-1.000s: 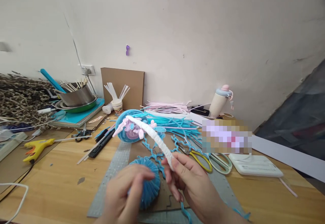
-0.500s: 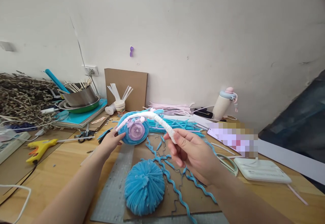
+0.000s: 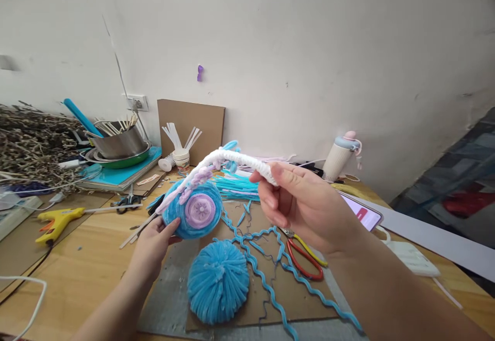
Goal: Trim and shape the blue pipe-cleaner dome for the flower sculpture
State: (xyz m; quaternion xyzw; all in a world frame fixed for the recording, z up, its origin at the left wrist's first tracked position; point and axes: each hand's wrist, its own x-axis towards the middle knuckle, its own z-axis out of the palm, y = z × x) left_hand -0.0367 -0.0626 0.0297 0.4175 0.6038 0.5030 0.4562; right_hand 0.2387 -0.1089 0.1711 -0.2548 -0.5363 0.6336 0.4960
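Note:
My left hand [image 3: 158,235] grips the lower left edge of a round blue fuzzy disc [image 3: 174,217] with a lilac centre, thumb on its front. From the disc's left side a white pipe-cleaner-wrapped strap [image 3: 240,158] arches up and across, with lilac fuzzy pieces [image 3: 197,178] and a blue loop [image 3: 231,146] along it. Between thumb and fingers, my right hand [image 3: 297,202] pinches the strap's far end. Below them, a blue fuzzy pompom-like dome [image 3: 218,282] sits on cardboard [image 3: 247,305], beside wavy blue pipe cleaners [image 3: 266,284].
Red-and-yellow-handled scissors [image 3: 305,258] lie under my right wrist. A yellow glue gun [image 3: 60,222] and black scissors [image 3: 129,203] are at left. Behind are bundled blue pipe cleaners [image 3: 240,184], a paper cup [image 3: 181,160] and a bottle [image 3: 340,155]. A phone [image 3: 365,212] lies at right.
My right hand has moved up and slightly right with the strap's end. My left hand has brought the disc lower and left, showing more of its face. The red-and-yellow scissors have come into view.

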